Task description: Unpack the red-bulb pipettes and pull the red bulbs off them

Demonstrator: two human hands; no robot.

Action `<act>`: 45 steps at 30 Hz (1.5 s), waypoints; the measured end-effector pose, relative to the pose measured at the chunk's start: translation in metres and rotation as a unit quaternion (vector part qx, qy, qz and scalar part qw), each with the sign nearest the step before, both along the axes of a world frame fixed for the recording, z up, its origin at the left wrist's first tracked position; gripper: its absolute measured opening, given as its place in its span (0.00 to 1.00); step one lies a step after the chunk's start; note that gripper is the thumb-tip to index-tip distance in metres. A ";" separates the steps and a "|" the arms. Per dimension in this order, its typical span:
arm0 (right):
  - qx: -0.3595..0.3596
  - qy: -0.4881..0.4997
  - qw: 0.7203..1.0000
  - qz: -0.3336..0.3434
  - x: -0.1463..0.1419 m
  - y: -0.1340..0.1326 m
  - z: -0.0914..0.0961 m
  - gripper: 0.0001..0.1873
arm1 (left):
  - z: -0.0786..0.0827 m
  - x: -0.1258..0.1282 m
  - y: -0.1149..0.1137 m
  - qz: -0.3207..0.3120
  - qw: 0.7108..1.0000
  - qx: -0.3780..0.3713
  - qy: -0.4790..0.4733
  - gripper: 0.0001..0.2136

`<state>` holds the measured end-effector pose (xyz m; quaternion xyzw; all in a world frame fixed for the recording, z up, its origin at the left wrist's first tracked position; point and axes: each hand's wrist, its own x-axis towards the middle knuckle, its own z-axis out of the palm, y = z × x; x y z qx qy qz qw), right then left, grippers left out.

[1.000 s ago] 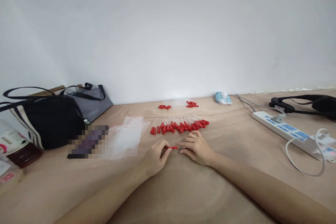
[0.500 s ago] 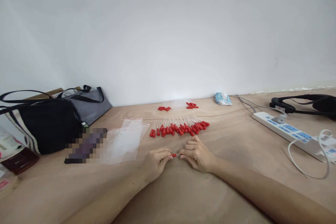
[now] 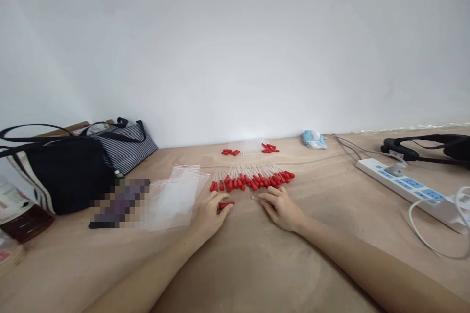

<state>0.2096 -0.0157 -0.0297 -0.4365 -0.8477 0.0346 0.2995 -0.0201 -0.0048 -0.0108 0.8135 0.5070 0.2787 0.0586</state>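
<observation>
My left hand [image 3: 211, 212] is closed around a red rubber dropper bulb [image 3: 226, 204], whose narrow end points right. Across a short gap, my right hand [image 3: 282, 209] pinches a thin clear dropper tube [image 3: 254, 198]; only its tip shows past the fingers. Just beyond both hands lies a fanned row of assembled droppers [image 3: 240, 181], red bulbs toward me and clear stems pointing away. Farther back, by the wall, are a few loose red bulbs [image 3: 230, 151] on the left, more red bulbs [image 3: 270, 147] on the right, and clear tubes [image 3: 250, 146] between them.
Clear zip bags [image 3: 178, 195] lie left of the droppers. Past them stand a black bag [image 3: 73, 171] and a striped bag [image 3: 125, 144]. On the right are a white power strip [image 3: 407, 183] with cables, a black headset [image 3: 426, 149] and a blue-and-white packet [image 3: 314, 139].
The red bulb and clear tube were joined or touching between my fingertips; now they are apart. Both hands have moved slightly away from me, the left with the bulb, the right with the tube.
</observation>
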 end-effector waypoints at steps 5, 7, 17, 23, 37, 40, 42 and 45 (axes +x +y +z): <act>0.006 0.075 0.996 -0.055 0.001 0.000 -0.013 0.13 | 0.001 0.004 -0.005 0.074 0.997 -0.016 0.013 0.06; 0.004 0.086 0.995 -0.059 -0.002 -0.001 -0.015 0.11 | 0.001 0.005 -0.005 0.089 0.995 -0.027 0.021 0.08; -0.030 0.157 0.986 -0.049 -0.007 -0.010 -0.003 0.08 | 0.003 0.002 -0.002 0.067 0.997 0.044 0.011 0.16; -0.026 0.207 0.973 -0.101 0.009 -0.005 -0.001 0.11 | 0.022 0.041 0.012 0.016 0.986 0.132 0.099 0.11; 0.049 0.188 0.979 -0.068 0.012 -0.006 -0.002 0.09 | 0.015 0.033 -0.007 0.009 0.987 0.153 0.048 0.08; 0.117 0.130 0.984 -0.037 0.010 -0.013 0.003 0.22 | 0.012 0.006 -0.022 -0.057 0.988 0.138 0.050 0.09; 0.154 0.076 0.985 -0.034 0.009 -0.018 0.007 0.27 | 0.010 -0.004 -0.026 -0.093 0.986 0.119 0.066 0.09; 0.181 0.019 0.983 -0.028 0.007 -0.022 0.009 0.20 | 0.007 -0.007 -0.027 -0.125 0.982 0.105 0.093 0.08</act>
